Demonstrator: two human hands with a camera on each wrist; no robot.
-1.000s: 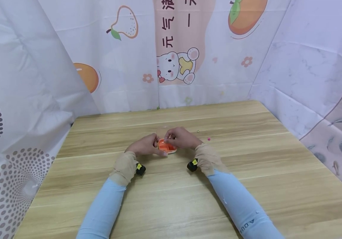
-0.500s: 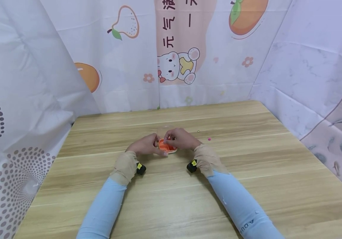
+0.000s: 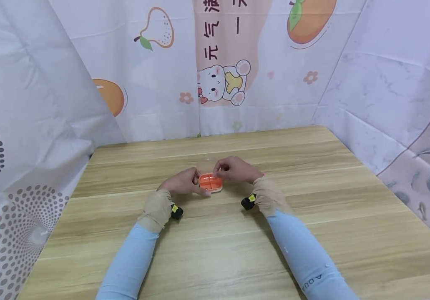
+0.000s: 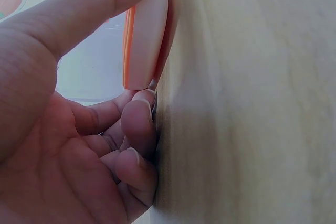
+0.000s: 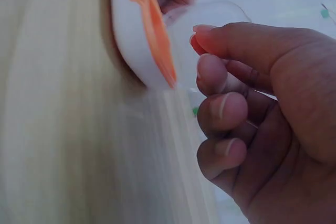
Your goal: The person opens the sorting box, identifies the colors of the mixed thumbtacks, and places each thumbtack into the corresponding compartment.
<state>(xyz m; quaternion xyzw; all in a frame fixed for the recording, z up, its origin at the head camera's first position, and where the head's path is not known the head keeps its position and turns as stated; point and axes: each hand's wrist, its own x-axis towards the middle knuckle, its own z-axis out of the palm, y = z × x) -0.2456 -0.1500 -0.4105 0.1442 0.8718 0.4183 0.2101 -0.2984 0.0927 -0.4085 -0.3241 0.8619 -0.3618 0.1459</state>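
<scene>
A small pill box (image 3: 210, 183) with an orange divided inside and a white base sits on the table in the head view. Its clear lid (image 3: 204, 166) stands open at the back. My left hand (image 3: 182, 182) grips the box from the left, thumb along the near side and fingers at the far left. In the left wrist view, the white base (image 4: 147, 40) shows beyond the thumb. My right hand (image 3: 237, 169) is at the box's right rim, fingers curled, thumb and index fingertips together. Whether they pinch something tiny is not visible.
A tiny pink piece (image 3: 263, 175) lies beside my right wrist. The wooden table (image 3: 207, 250) reaches back to a printed curtain (image 3: 154, 83); more curtains hang at both sides.
My right hand has come out of the box's compartments and moved right, uncovering the orange inside. It now hides the small yellowish piece behind it. The left hand keeps its hold.
</scene>
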